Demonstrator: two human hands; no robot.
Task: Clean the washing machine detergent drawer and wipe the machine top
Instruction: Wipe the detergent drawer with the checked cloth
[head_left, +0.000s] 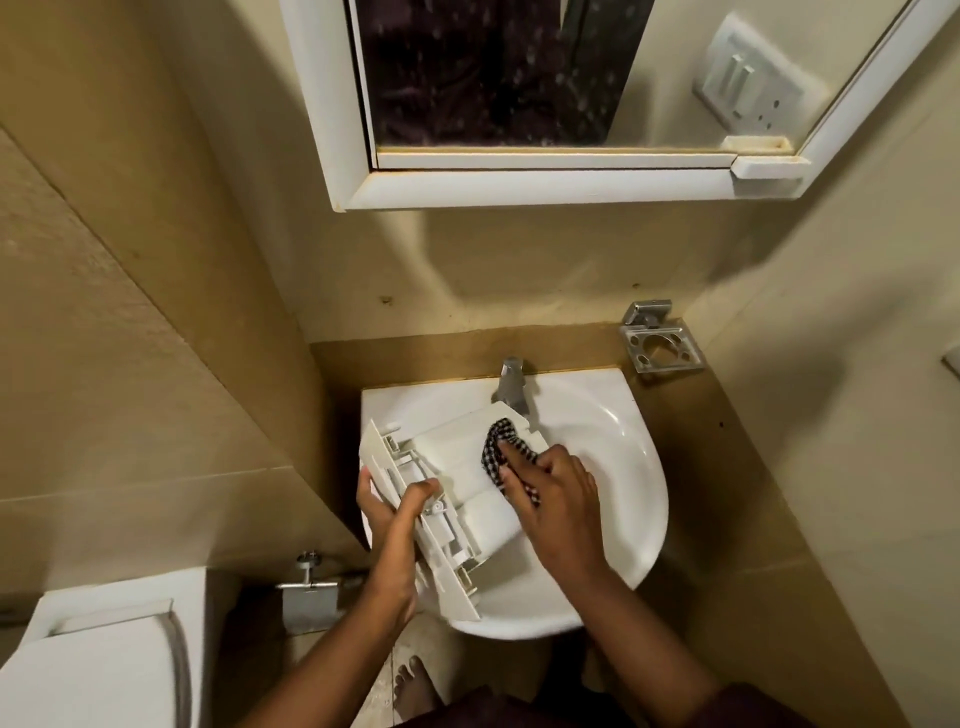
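Now over the sink (613, 415): left hand (395, 525) gripping drawer (457, 467) front, right hand (550, 493) pinching checked cloth (498, 441) against drawer inside.

Both forearms rise from the bottom edge of the view, bare to the wrist, and converge toward the centre. The left hand (397, 512) sits at about 9 o'clock from centre: its thumb lies curled over the near face of the drawer (447, 499), and the fingers (363, 488) wrap round the far edge, gripping it. The right hand (550, 493) lies at 3 o'clock from the left, palm down, knuckles up, wrist bent slightly inward. Its fingers pinch a checked cloth (501, 441) and point toward 11 o'clock, pressing the cloth down. A bare foot (413, 686) shows at 6 o'clock.
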